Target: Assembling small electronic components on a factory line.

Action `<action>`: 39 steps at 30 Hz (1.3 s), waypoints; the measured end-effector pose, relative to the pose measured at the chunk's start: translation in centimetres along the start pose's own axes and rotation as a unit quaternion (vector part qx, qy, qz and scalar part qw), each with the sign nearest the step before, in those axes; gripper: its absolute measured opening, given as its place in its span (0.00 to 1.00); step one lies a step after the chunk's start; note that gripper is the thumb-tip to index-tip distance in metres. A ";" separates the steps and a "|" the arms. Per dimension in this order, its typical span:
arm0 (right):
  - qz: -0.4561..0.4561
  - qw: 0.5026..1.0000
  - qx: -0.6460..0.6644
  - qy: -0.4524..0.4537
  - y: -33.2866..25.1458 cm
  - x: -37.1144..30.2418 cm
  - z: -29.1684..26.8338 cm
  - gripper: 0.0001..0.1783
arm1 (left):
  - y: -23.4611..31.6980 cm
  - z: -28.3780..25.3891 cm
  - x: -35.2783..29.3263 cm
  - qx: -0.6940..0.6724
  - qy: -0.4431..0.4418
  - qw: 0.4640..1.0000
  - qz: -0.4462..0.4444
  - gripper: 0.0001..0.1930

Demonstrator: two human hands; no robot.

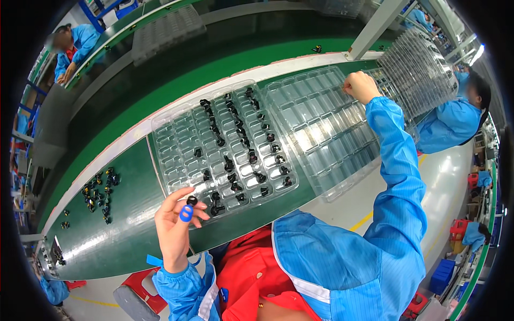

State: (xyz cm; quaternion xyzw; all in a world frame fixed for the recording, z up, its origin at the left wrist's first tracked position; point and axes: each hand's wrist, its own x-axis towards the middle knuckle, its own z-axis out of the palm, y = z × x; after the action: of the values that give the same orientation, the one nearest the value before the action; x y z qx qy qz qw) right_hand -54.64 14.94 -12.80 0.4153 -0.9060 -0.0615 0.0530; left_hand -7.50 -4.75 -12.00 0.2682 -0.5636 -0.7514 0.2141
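At the near edge of a clear plastic tray [176,142], my left hand [174,222] pinches a small black part [191,200] between thumb and fingers. Something blue and rounded [186,213] shows at the thumb; whether it is a finger cover or belongs to the part I cannot tell. Similar black parts [239,128] sit in several rows of the tray's pockets, while its left rows hold almost none. Farther right, my right hand [362,87] is closed over the far side of a second clear tray [316,134]. What its fingers grip is hidden.
Loose small dark parts [98,192] lie scattered on the green work surface [136,187] at left. A tall stack of clear trays [420,72] stands at the far right, beside a co-worker in blue [450,125]. Across the line, another person [80,45] leans over the bench.
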 end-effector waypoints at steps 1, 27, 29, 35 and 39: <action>-0.032 0.999 -0.004 0.010 0.2 0.0 0.2 0.03 | 0.0 0.2 -0.3 -0.001 0.004 1.000 0.001 0.17; -0.222 0.777 0.588 0.036 -26.5 -12.5 -9.3 0.08 | -0.2 2.6 0.8 -0.111 -0.169 0.973 0.114 0.16; -0.283 0.811 0.508 0.062 -27.2 -12.7 -9.7 0.09 | -0.4 2.0 0.3 -0.056 -0.156 0.980 0.114 0.16; -0.149 0.709 0.678 -0.124 -28.3 -13.9 -11.0 0.11 | -1.0 1.2 -0.8 0.119 -0.058 0.948 0.290 0.13; -0.242 0.758 0.605 -0.027 -28.6 -14.7 -10.4 0.10 | -1.4 1.1 -1.1 0.234 -0.033 0.896 0.377 0.12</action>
State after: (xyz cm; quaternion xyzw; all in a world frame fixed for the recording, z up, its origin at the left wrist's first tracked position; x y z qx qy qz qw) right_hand -22.25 6.91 -7.68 0.5648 -0.6248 0.4772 -0.2508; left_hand -7.37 -2.91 -12.95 0.0528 -0.7887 -0.4694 0.3934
